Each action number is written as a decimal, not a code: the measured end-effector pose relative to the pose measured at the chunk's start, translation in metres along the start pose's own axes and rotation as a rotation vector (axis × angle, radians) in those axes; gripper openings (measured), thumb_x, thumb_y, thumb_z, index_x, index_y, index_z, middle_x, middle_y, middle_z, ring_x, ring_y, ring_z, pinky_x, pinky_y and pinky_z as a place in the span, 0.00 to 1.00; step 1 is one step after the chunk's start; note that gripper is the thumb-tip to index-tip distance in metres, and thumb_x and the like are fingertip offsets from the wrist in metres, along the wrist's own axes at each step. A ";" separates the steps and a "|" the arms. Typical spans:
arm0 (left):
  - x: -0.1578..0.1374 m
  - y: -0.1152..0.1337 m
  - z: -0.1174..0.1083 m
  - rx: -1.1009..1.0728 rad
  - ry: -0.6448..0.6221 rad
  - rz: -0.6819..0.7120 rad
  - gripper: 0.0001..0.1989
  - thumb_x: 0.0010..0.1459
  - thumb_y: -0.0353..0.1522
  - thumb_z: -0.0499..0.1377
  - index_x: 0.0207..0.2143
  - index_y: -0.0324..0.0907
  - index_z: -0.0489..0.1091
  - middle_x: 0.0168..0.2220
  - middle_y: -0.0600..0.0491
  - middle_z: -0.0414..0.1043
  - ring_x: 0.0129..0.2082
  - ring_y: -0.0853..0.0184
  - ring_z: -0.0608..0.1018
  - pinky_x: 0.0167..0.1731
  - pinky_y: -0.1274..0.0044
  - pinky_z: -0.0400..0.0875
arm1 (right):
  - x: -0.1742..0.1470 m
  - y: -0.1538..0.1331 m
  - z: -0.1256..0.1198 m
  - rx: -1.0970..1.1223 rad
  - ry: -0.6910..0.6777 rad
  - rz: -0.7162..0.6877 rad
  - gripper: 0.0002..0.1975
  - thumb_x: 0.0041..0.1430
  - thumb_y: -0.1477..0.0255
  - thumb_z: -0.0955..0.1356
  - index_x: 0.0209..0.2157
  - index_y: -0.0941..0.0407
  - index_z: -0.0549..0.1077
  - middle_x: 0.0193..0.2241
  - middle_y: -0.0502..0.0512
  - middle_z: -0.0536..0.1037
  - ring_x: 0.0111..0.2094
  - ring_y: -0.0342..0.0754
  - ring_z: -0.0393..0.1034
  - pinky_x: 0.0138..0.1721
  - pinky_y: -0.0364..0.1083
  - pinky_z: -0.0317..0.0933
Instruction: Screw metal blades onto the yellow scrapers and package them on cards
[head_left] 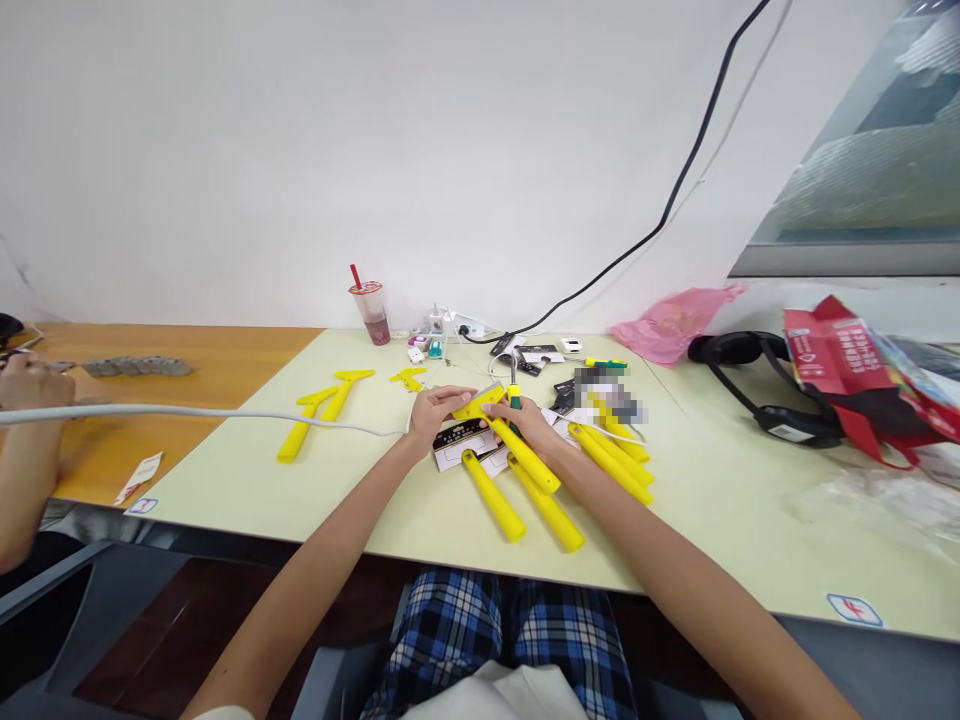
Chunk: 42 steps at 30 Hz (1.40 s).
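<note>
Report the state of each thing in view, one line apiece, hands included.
Left hand: closed on the scraper
Right hand: closed on the scraper
Scraper: held in both hands
Screwdriver: upright, at the right hand
Yellow handles: lying on the table
Spare scrapers: lying on the table
Cup: standing, partly filled
Black cable: hanging slack
Pink bag: crumpled
</note>
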<state>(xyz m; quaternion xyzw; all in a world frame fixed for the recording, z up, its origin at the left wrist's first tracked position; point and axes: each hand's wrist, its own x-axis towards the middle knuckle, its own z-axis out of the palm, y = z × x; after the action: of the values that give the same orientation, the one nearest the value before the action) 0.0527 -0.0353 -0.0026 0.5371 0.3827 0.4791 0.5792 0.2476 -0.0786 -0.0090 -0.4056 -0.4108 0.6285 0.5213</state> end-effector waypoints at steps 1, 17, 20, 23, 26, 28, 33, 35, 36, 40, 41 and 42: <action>0.000 0.001 0.000 0.002 -0.001 -0.001 0.26 0.41 0.47 0.79 0.38 0.40 0.88 0.39 0.44 0.87 0.39 0.56 0.84 0.42 0.67 0.79 | -0.001 -0.001 0.000 0.003 0.000 0.004 0.29 0.38 0.64 0.86 0.29 0.51 0.64 0.25 0.47 0.79 0.19 0.43 0.69 0.22 0.44 0.69; -0.002 0.004 -0.001 0.039 -0.024 0.032 0.25 0.44 0.47 0.79 0.40 0.40 0.88 0.40 0.44 0.87 0.41 0.55 0.84 0.44 0.66 0.80 | -0.006 -0.006 0.003 0.009 -0.002 0.013 0.22 0.43 0.66 0.83 0.30 0.53 0.68 0.27 0.50 0.81 0.21 0.43 0.70 0.23 0.44 0.70; -0.002 0.004 -0.002 0.028 -0.029 0.033 0.26 0.43 0.47 0.79 0.40 0.40 0.88 0.39 0.45 0.86 0.39 0.56 0.84 0.44 0.65 0.82 | -0.006 -0.006 0.002 0.009 -0.005 0.012 0.21 0.44 0.64 0.83 0.31 0.54 0.71 0.28 0.53 0.82 0.21 0.43 0.70 0.23 0.43 0.70; -0.002 0.004 -0.002 0.017 -0.040 0.030 0.27 0.41 0.47 0.80 0.41 0.39 0.88 0.35 0.46 0.86 0.37 0.57 0.85 0.43 0.65 0.83 | -0.005 -0.006 0.001 0.016 -0.011 0.016 0.20 0.45 0.63 0.82 0.31 0.55 0.72 0.28 0.55 0.83 0.22 0.44 0.71 0.22 0.42 0.69; -0.002 0.004 -0.003 0.029 -0.043 0.029 0.27 0.41 0.46 0.80 0.42 0.39 0.88 0.35 0.46 0.86 0.37 0.57 0.85 0.44 0.65 0.83 | -0.005 -0.006 0.001 0.027 -0.011 0.019 0.19 0.45 0.64 0.82 0.32 0.56 0.75 0.28 0.56 0.83 0.23 0.44 0.71 0.23 0.42 0.69; -0.002 0.004 -0.004 0.034 -0.043 0.025 0.27 0.41 0.45 0.80 0.42 0.39 0.88 0.35 0.46 0.86 0.37 0.57 0.85 0.44 0.65 0.83 | -0.004 -0.005 0.001 0.032 -0.011 0.018 0.18 0.45 0.65 0.82 0.32 0.56 0.75 0.28 0.56 0.83 0.22 0.44 0.71 0.23 0.42 0.70; -0.002 0.004 -0.004 0.027 -0.044 0.018 0.26 0.41 0.44 0.80 0.42 0.40 0.88 0.36 0.45 0.87 0.38 0.56 0.85 0.45 0.64 0.82 | -0.003 -0.003 0.000 0.033 -0.021 0.010 0.16 0.45 0.65 0.82 0.31 0.56 0.77 0.27 0.55 0.83 0.21 0.44 0.70 0.21 0.42 0.69; -0.002 0.004 -0.004 0.032 -0.046 0.020 0.26 0.42 0.44 0.80 0.41 0.40 0.88 0.36 0.45 0.86 0.38 0.56 0.85 0.45 0.64 0.82 | -0.003 -0.003 0.000 0.031 -0.018 0.007 0.16 0.45 0.65 0.81 0.31 0.56 0.76 0.27 0.56 0.83 0.20 0.44 0.70 0.21 0.43 0.68; -0.002 0.004 -0.004 0.033 -0.046 0.022 0.26 0.42 0.44 0.80 0.42 0.40 0.88 0.36 0.45 0.86 0.38 0.56 0.85 0.45 0.64 0.82 | -0.002 -0.003 0.000 0.029 -0.017 0.009 0.16 0.45 0.65 0.81 0.31 0.56 0.76 0.27 0.56 0.83 0.20 0.44 0.70 0.21 0.43 0.68; -0.002 0.003 -0.004 0.036 -0.045 0.026 0.26 0.42 0.43 0.80 0.42 0.40 0.88 0.35 0.45 0.86 0.37 0.57 0.85 0.44 0.66 0.81 | -0.003 -0.003 0.000 0.035 -0.020 0.019 0.17 0.45 0.64 0.82 0.31 0.56 0.76 0.28 0.56 0.83 0.20 0.43 0.70 0.21 0.42 0.68; -0.002 0.003 -0.004 0.036 -0.042 0.025 0.26 0.42 0.43 0.80 0.42 0.40 0.88 0.35 0.46 0.86 0.37 0.57 0.85 0.44 0.66 0.81 | -0.003 -0.003 0.000 0.043 -0.021 0.020 0.18 0.44 0.64 0.82 0.31 0.56 0.75 0.28 0.56 0.83 0.20 0.43 0.70 0.21 0.42 0.68; -0.002 0.003 -0.004 0.035 -0.037 0.023 0.25 0.42 0.43 0.80 0.42 0.40 0.88 0.35 0.46 0.86 0.37 0.57 0.85 0.44 0.66 0.81 | -0.004 -0.003 0.001 0.051 -0.022 0.020 0.20 0.43 0.64 0.83 0.30 0.55 0.73 0.28 0.55 0.83 0.20 0.42 0.70 0.21 0.41 0.68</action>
<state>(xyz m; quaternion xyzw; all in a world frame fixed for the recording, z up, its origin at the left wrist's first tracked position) 0.0478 -0.0362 -0.0008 0.5603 0.3737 0.4691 0.5713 0.2484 -0.0819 -0.0057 -0.3895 -0.3961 0.6483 0.5207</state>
